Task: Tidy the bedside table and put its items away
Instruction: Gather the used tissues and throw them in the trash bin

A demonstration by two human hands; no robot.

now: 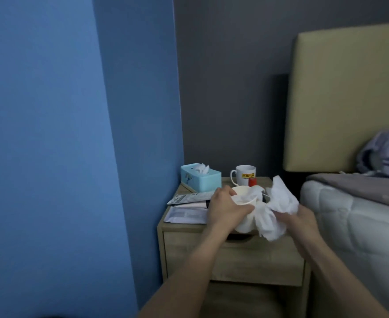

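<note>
My left hand [225,207] grips a white paper cup [244,196] above the front of the wooden bedside table [182,226]. Crumpled white tissues [280,200] spill from the cup to the right, and my right hand [303,220] holds their lower part. On the table stand a light blue tissue box [200,179] at the back left, a white mug [244,175] with a yellow label, and a small red-capped item [252,181]. Flat packets and papers [186,208] lie at the left front.
The table has a closed drawer [246,258] with a cut-out handle and an open shelf below. A blue wall [74,134] is close on the left. A bed [354,214] with a beige headboard and grey bedding stands on the right.
</note>
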